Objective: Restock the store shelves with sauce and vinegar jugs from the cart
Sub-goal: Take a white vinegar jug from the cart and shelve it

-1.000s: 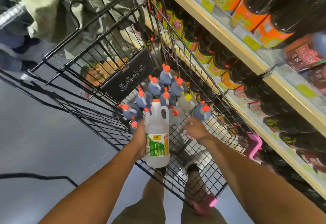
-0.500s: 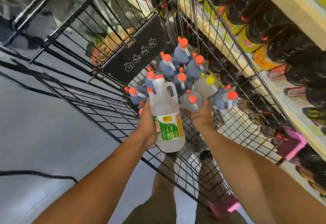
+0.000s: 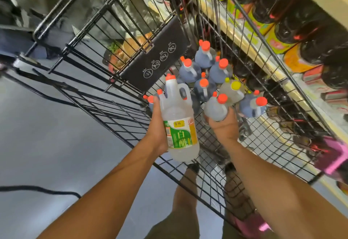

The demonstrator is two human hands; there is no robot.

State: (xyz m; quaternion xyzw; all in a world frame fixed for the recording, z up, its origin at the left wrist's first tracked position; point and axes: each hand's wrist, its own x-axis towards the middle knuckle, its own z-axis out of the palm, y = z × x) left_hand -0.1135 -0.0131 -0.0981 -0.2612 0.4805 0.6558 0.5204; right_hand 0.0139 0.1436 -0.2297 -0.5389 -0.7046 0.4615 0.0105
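Observation:
My left hand (image 3: 157, 126) grips a clear white-vinegar jug (image 3: 178, 122) with a green label and an orange cap, held upright above the black wire cart (image 3: 105, 105). My right hand (image 3: 225, 126) is wrapped around a second clear jug (image 3: 215, 108) with an orange cap, low inside the cart. Behind it stand several dark sauce jugs (image 3: 204, 88) with orange caps and one pale jug with a yellow cap (image 3: 232, 89). To the right run the store shelves (image 3: 235, 33), filled with dark bottles (image 3: 308, 24).
The cart's folded child-seat flap (image 3: 154, 60) stands at its far end. A pink object (image 3: 330, 154) hangs on the cart's right side near the shelf. A black cable (image 3: 37, 189) lies on the grey floor at left. My legs show below the cart.
The view has tilted down and closer to the cart. My right hand reached to the clear orange-capped jug and closed around it. The left hand kept hold of the white-vinegar jug.

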